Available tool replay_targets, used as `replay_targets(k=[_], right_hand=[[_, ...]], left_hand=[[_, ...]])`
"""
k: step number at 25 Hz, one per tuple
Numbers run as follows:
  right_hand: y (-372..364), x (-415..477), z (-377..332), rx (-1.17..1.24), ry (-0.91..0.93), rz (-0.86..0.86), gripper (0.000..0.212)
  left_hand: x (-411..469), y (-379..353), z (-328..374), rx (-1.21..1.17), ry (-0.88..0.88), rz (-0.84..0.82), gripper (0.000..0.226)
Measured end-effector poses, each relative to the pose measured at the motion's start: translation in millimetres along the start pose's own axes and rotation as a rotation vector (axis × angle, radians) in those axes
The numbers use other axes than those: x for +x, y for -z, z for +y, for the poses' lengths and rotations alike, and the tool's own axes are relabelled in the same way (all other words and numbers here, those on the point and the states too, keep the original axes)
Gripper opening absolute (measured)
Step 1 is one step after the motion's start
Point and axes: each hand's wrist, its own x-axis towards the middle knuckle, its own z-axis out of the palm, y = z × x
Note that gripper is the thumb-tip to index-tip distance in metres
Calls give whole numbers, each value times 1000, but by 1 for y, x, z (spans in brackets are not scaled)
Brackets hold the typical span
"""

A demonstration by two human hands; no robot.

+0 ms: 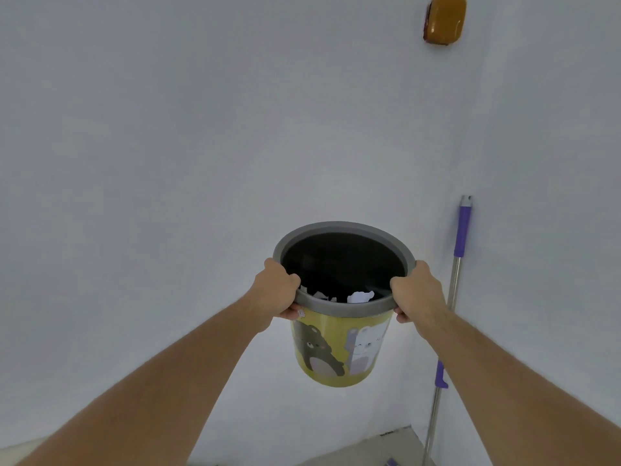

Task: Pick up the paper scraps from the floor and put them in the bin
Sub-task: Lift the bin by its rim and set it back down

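Observation:
A yellow bin [336,351] with cartoon bears on its side and a grey rim hangs in the air in front of a white wall. My left hand [277,290] grips the rim on the left, and my right hand [415,292] grips it on the right. Inside the dark bin lie several white paper scraps [360,296], near the front wall. The floor shows only as a thin strip at the bottom, and I see no scraps on it.
A mop handle [450,304] of metal with purple grips leans in the wall corner at the right. An orange-brown box [445,20] is mounted high on the wall. A strip of floor [379,449] shows below.

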Motion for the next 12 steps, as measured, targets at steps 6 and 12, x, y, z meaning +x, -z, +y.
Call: replay_targets(k=[6, 12], right_hand=[[-26, 29, 30, 20, -50, 2, 43], [-70, 47, 83, 3, -79, 12, 47]], left_hand=[[41, -26, -22, -20, 44, -23, 26], [69, -69, -87, -46, 58, -55, 27]])
